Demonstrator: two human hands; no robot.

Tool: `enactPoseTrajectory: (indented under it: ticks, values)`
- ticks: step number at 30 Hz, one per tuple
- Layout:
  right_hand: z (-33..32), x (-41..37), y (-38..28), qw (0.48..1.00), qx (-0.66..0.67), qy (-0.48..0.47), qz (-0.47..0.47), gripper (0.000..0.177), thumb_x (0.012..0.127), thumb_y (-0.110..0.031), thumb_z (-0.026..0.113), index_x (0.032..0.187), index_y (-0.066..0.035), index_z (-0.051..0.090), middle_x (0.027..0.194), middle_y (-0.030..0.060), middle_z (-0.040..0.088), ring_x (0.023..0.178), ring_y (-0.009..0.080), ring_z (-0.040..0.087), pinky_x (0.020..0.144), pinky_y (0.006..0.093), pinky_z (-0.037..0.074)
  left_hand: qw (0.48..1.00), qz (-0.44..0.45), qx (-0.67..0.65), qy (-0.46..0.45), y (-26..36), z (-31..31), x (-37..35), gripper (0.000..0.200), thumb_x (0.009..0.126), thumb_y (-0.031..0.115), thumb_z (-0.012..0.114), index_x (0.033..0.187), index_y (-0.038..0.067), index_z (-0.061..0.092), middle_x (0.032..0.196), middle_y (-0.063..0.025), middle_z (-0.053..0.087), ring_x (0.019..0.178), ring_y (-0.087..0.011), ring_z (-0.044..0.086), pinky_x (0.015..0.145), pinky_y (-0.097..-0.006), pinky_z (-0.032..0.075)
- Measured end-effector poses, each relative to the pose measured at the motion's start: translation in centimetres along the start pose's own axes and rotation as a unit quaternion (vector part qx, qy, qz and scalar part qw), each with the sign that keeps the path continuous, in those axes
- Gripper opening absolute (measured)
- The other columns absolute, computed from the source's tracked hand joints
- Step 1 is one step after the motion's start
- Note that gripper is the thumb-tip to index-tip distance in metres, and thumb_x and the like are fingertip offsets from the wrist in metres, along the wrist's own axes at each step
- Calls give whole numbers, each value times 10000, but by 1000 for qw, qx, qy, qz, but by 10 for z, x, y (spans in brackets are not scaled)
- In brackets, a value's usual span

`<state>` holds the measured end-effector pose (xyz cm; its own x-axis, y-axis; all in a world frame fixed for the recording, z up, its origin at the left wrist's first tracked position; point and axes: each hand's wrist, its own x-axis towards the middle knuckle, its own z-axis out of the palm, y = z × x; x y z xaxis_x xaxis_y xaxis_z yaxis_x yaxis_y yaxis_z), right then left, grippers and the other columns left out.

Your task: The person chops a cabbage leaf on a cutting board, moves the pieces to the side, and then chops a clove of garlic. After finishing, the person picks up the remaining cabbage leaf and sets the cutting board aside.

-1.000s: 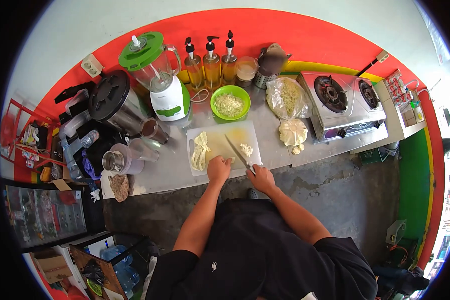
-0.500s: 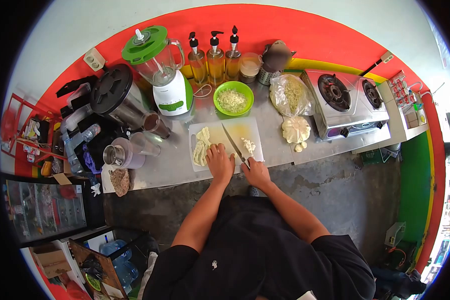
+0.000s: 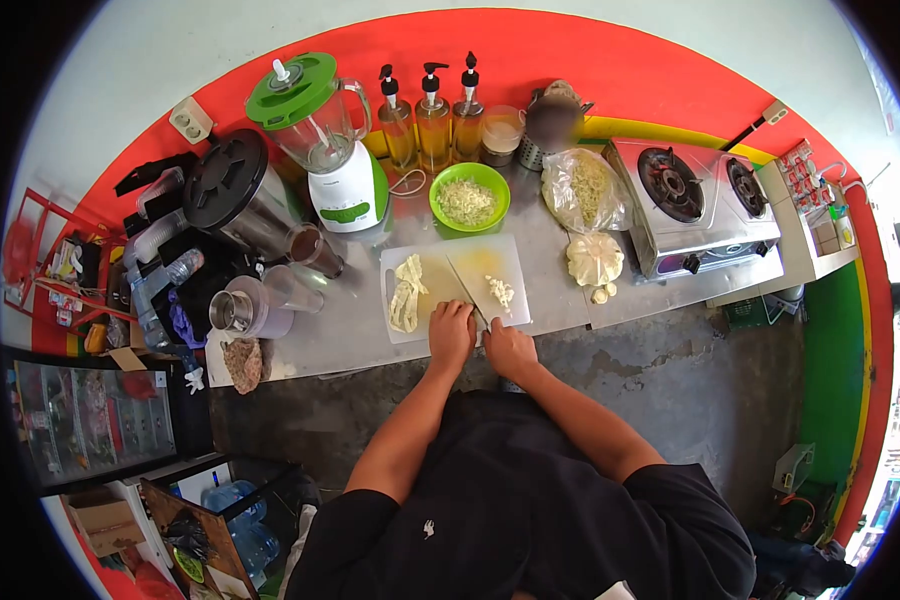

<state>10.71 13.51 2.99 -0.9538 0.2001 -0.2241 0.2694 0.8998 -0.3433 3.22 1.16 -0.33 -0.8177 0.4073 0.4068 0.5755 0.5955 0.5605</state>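
Note:
A knife [image 3: 465, 283] is gripped at its handle by my right hand [image 3: 511, 350], its blade angled up and left across the white cutting board [image 3: 425, 262]. My left hand [image 3: 453, 336] rests on the board's front part, left of the knife, its fingers curled down and together; whatever lies under them is hidden. Pale yellowish leafy strips [image 3: 407, 292] lie along the board's left side. Right of the blade sits a small pile of chopped pale pieces [image 3: 500, 292]. Behind the board, a green bowl [image 3: 438, 222] holds similar chopped pieces.
A blender [image 3: 342, 190], several pump bottles [image 3: 434, 132] and a steel container [image 3: 245, 205] line the back and left. On the right are a plastic bag of pale shreds [image 3: 585, 188], a pale ruffled vegetable [image 3: 595, 260] and a two-burner stove [image 3: 698, 235].
My left hand has shifted right and slightly toward me, away from the leafy strips and closer to the knife. Its fingers are more bunched. My right hand keeps the knife on the board.

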Motion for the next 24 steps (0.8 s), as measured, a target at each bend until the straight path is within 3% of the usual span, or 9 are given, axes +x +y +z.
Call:
enactPoseTrajectory:
  ticks: [6, 13, 16, 22, 24]
  values:
    - [0, -6, -1, 995, -70, -68, 36, 210, 996, -225, 491, 1036, -19, 495, 819, 196, 725, 774, 371, 733, 683, 483, 583, 1000, 2, 12, -22, 2, -3, 1, 86, 787, 82, 685, 871, 69, 695, 936, -64, 648, 932, -305, 598, 817, -425, 469]
    - [-3, 11, -1, 996, -56, -62, 7, 171, 975, -173, 481, 1042, -16, 491, 831, 203, 727, 802, 362, 738, 705, 474, 587, 1000, 2, 14, -2, 2, 0, 1, 35, 794, 90, 689, 820, 68, 682, 897, -54, 644, 888, -303, 599, 782, -432, 464]
    - [-10, 9, -7, 995, -64, -73, 8, 175, 971, -168, 480, 1048, -11, 488, 837, 201, 729, 809, 357, 739, 723, 466, 589, 999, -13, 24, -32, 1, -1, 1, 49, 818, 114, 663, 848, 85, 688, 942, -35, 639, 948, -268, 588, 816, -419, 453]
    - [-10, 15, -9, 992, -67, -105, 16, 194, 955, -139, 499, 1084, 3, 478, 925, 220, 730, 885, 373, 734, 765, 467, 585, 998, -19, 32, -47, 0, -3, 5, 43, 822, 116, 660, 841, 86, 683, 923, -40, 632, 941, -270, 589, 817, -422, 449]
    - [-20, 21, -10, 984, -56, -168, 26, 253, 935, -112, 536, 1139, 21, 465, 1013, 252, 714, 970, 390, 717, 822, 479, 571, 998, -11, 26, -50, 0, -3, 3, 49, 821, 115, 665, 855, 83, 682, 917, -45, 630, 939, -276, 589, 817, -427, 448]
